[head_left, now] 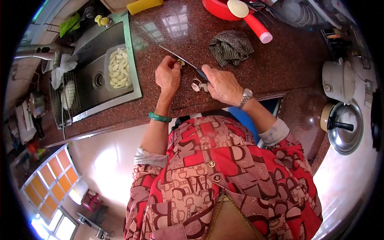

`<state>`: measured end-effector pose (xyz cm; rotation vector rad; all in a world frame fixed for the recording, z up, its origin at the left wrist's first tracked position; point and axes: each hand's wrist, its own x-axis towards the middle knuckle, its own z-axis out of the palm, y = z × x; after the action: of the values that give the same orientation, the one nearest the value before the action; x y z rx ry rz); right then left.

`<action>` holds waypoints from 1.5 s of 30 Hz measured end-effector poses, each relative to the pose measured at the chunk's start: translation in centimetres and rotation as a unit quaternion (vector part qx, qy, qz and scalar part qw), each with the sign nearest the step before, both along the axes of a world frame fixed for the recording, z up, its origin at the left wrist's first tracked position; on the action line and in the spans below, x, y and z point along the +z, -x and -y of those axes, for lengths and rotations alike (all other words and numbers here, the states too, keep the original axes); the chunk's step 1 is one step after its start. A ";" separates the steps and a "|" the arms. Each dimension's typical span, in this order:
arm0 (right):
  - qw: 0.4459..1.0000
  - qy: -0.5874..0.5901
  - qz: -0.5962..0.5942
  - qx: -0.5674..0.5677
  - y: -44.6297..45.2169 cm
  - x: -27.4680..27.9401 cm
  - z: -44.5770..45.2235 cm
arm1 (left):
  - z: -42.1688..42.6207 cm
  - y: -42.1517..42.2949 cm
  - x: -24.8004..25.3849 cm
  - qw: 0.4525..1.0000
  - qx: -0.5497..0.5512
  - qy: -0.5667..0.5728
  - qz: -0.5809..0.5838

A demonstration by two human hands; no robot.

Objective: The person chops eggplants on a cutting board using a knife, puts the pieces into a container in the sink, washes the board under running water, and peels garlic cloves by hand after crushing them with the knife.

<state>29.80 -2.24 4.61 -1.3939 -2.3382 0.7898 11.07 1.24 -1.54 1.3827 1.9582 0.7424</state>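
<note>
My right hand (225, 85) is closed round the black handle of a knife (179, 55), whose narrow blade points up and left across the counter. Close by on the left, my left hand (168, 75) pinches a small pale garlic clove (181, 62) right beside the blade; the fingers partly hide it. Between the hands, papery garlic skins (198, 85) lie on the counter. Peeled garlic cloves (119, 69) fill a clear plastic tub (107, 77) inside the sink to the left.
The speckled red-brown counter (180, 24) holds a crumpled dark cloth (231, 47) ahead of my right hand. Behind it is a red-handled pan (258, 28). A metal sink (90, 66) with a faucet (42, 51) is at left. A white cooker (338, 82) and a lidded pot (347, 128) stand at right.
</note>
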 end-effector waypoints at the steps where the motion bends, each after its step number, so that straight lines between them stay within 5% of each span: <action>1: 1.000 0.013 0.024 0.008 0.0 0.3 0.1 | 0.0 -0.1 0.1 1.000 -0.001 -0.017 -0.006; 26: 0.987 0.093 0.108 0.074 -2.4 3.1 -0.9 | 0.3 0.2 -1.3 0.996 -0.005 -0.076 0.053; 45: 0.983 0.151 0.051 0.096 -3.2 2.0 -2.8 | 0.0 0.5 -1.1 0.996 -0.028 -0.063 0.047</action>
<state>32.96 0.57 6.63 -1.3637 -2.5419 1.1973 10.53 1.24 -2.59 1.4432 1.8189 0.9025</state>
